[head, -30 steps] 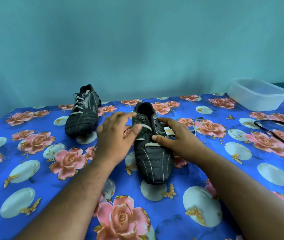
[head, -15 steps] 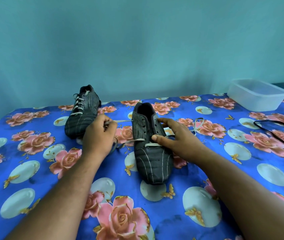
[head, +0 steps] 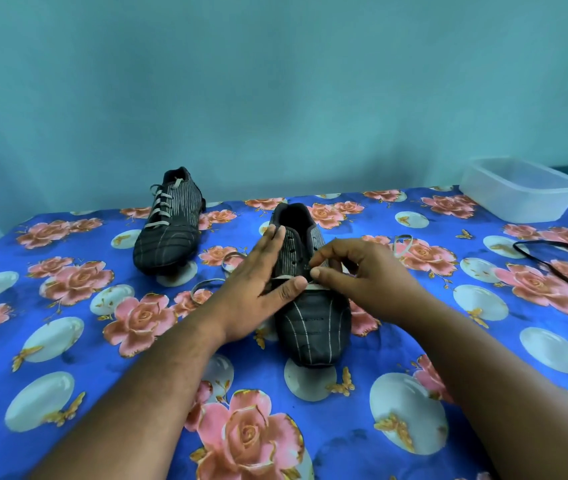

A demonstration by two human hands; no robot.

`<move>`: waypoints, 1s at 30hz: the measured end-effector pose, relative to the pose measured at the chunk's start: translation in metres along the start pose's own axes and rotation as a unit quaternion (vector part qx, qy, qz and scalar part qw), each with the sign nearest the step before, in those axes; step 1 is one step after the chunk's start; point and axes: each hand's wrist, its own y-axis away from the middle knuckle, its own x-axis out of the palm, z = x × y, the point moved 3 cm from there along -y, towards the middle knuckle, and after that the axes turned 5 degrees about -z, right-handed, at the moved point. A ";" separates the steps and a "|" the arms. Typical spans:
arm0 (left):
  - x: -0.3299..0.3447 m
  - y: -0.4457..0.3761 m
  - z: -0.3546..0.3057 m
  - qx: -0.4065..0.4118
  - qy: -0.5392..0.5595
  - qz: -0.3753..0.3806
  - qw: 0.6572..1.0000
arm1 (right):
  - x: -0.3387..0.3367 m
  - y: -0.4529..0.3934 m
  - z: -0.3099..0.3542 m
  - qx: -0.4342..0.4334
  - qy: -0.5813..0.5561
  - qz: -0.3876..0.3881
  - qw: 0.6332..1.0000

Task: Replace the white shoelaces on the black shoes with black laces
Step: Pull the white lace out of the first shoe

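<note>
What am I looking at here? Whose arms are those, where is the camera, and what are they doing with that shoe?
There is no machine here, just a person. The camera sits on the person's head and looks forward and down, so you see their two arms as if they were yours.

In front is a table with a blue flowered cloth. The near shoe has most of its eyelets already bare. The left hand lies flat against its side with straight fingers, steadying it. The right hand pinches the white lace where it crosses the shoe, as if to pull it out. Loose loops of that lace lie on the cloth beside the shoe.

Further back stands the other shoe, with white laces in all its eyelets. At the right are a clear plastic box and the black laces, waiting.
</note>
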 end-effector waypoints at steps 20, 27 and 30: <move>-0.001 0.001 0.000 -0.017 -0.043 0.026 0.999 | 0.016 0.005 0.016 -0.041 -0.020 -0.011 0.999; -0.002 0.001 -0.004 -0.028 -0.060 0.022 0.998 | 0.020 0.003 0.007 0.021 -0.035 0.011 0.999; -0.002 0.001 -0.005 -0.024 -0.066 0.019 0.997 | 0.022 0.003 0.007 0.038 -0.022 0.015 0.999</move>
